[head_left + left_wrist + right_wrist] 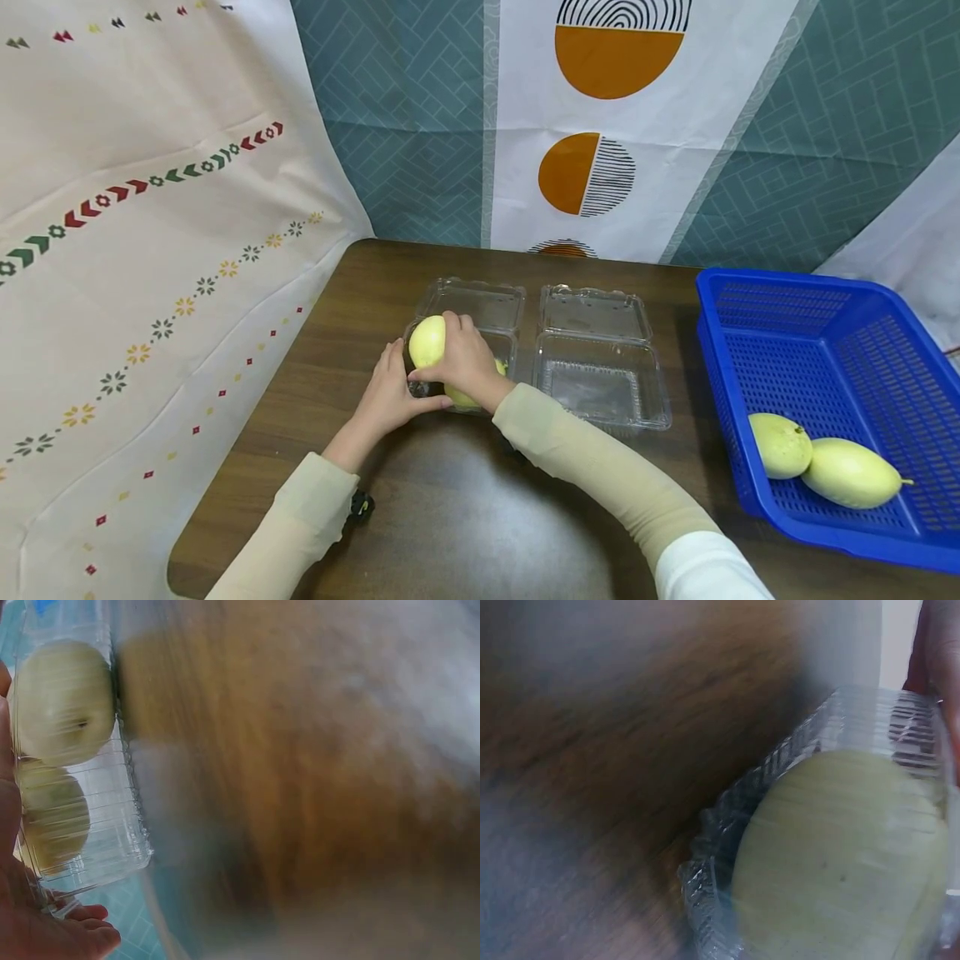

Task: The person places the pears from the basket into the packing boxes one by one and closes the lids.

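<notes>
My right hand (pixel 467 357) grips a pale yellow melon (pixel 427 340) over the left part of a clear plastic clamshell box (pixel 482 307), thumb in front and fingers behind. A second yellow melon (pixel 461 397) sits in the same box, partly covered by that hand. My left hand (pixel 384 398) holds the box at its near left corner, its thumb along the front edge. Through the ribbed wall, the left wrist view shows both a larger melon (pixel 64 705) and a smaller-looking one (pixel 54 817). Close up in the right wrist view, one melon (pixel 840 862) fills much of the box.
Another clear clamshell box (pixel 600 379) stands open to the right, its lid folded back. Further right, a blue plastic basket (pixel 723 400) holds two yellow melons (pixel 851 472). All stand on a brown wooden table (pixel 480 508), with patterned cloths behind and to the left.
</notes>
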A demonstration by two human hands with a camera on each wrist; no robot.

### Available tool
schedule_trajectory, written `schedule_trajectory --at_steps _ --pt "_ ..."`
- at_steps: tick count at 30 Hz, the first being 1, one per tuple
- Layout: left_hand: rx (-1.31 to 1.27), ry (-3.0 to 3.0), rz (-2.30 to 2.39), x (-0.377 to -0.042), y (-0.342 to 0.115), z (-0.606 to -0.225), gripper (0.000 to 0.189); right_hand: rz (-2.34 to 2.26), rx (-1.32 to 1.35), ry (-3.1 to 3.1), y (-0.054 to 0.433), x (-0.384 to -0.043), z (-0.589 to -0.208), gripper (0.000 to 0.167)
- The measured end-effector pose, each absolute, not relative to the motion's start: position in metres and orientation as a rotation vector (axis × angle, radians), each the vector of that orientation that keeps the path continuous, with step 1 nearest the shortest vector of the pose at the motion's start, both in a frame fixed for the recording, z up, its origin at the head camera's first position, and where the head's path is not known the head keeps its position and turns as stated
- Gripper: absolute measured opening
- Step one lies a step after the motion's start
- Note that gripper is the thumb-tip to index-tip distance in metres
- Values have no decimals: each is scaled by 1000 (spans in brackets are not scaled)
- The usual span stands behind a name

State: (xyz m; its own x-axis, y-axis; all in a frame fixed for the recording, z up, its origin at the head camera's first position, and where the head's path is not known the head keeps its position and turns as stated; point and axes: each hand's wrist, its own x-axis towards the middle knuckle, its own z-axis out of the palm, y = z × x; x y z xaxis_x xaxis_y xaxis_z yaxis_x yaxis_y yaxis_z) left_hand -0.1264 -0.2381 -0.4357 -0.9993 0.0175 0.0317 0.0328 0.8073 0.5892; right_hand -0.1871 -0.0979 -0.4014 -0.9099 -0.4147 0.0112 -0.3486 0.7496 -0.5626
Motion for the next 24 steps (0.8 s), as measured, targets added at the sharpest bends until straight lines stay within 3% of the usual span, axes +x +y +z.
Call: schedule_trajectory --at_steps 13,24 --pt "-33 -2988 -990 -127 -236 -434 121 -725 -698 2898 -98 -186 -405 102" --pt "-29 -2978 -996 -127 -235 -434 120 -431 -793 2941 -101 -188 -406 109"
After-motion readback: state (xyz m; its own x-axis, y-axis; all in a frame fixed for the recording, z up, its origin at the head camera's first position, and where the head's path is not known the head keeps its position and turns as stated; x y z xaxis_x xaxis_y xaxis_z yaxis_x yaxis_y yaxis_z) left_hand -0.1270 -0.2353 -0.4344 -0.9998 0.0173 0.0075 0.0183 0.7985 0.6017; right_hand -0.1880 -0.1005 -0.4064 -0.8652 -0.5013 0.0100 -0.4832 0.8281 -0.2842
